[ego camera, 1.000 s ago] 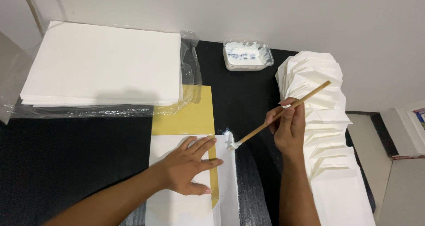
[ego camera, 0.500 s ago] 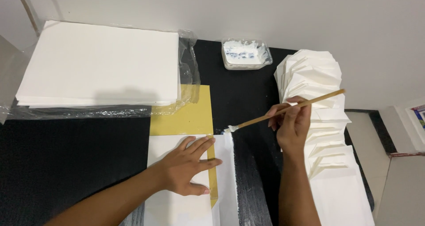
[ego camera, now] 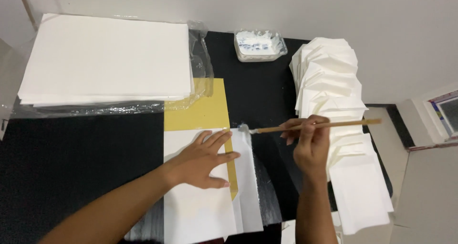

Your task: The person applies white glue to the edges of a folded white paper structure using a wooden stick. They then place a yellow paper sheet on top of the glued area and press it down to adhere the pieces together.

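1. 2 hands work: my left hand (ego camera: 202,160) lies flat, fingers spread, pinning a light, floppy white sheet (ego camera: 200,196) on the bench (ego camera: 76,163).
2. My right hand (ego camera: 310,146), fingers closed, pinches a thin, stiff brush (ego camera: 310,126) mid-handle; its wet tip touches the sheet's edge.

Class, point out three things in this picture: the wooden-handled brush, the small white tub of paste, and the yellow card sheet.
wooden-handled brush (ego camera: 315,126), head view, middle of the handle.
small white tub of paste (ego camera: 260,45), head view, the paste inside.
yellow card sheet (ego camera: 198,111), head view, bare upper part.
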